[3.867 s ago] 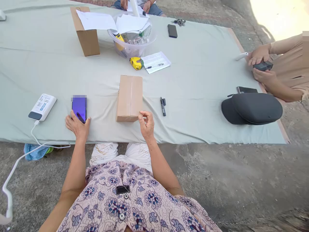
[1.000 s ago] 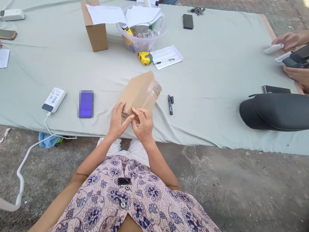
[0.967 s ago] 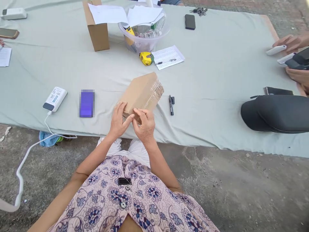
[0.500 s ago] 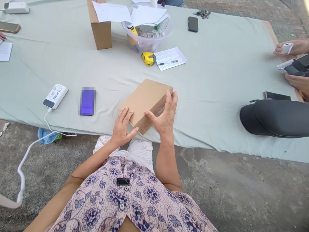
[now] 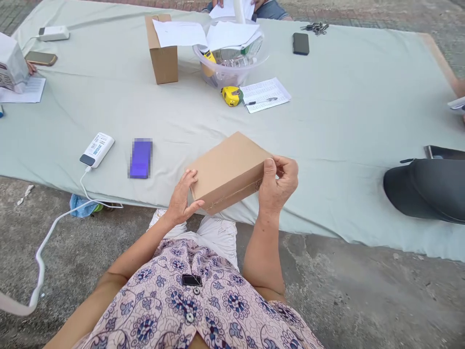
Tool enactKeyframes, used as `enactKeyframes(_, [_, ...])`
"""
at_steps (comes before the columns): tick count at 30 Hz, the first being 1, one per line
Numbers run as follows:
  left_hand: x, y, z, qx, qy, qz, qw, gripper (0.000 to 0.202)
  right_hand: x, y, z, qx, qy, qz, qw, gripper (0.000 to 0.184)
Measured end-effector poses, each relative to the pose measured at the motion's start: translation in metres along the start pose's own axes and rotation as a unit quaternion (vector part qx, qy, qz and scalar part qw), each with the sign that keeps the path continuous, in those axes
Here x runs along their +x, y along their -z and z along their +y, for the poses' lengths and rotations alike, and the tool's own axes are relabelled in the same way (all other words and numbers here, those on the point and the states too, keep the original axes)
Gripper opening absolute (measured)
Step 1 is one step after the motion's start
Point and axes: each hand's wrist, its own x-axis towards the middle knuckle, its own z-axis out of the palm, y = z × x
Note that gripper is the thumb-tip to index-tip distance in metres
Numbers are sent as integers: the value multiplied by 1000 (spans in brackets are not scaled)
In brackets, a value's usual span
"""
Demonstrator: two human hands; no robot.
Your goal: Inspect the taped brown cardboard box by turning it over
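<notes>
A closed brown cardboard box (image 5: pixel 230 165) lies at an angle near the front edge of the cloth-covered table. Its left end is held by my left hand (image 5: pixel 181 196), fingertips on the top edge and thumb along the front lower corner. My right hand (image 5: pixel 278 182) pinches the right corner, with the thumb on top and the other fingers curled behind, partly hidden. To the left of the box lies a purple, pixel-blurred item (image 5: pixel 141 158). A white power bank (image 5: pixel 97 150) with a cable plugged in sits farther left.
Behind the box are a yellow tape measure (image 5: pixel 231 96), a printed sheet (image 5: pixel 267 94) with a pen, a clear plastic basin (image 5: pixel 232 72) of papers and bottles, and an upright carton (image 5: pixel 165 63). A black case (image 5: pixel 425 189) sits at right. Other people's hands show at the edges.
My right hand has gone from spread along the box's side to pinching its right corner. The box has turned slightly. The camera view has shifted left, bringing a white package into sight.
</notes>
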Motion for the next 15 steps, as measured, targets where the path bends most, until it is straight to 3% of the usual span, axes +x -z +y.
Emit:
enactKeyframes(8, [5,-6,-7,22,-29,42,998,58,-4,6,28,38,-41,-27,998,49])
enactKeyframes(15, [7,-12,-3,10,0,63,998,59,-23,-15,69,205,-116,-23,972,60])
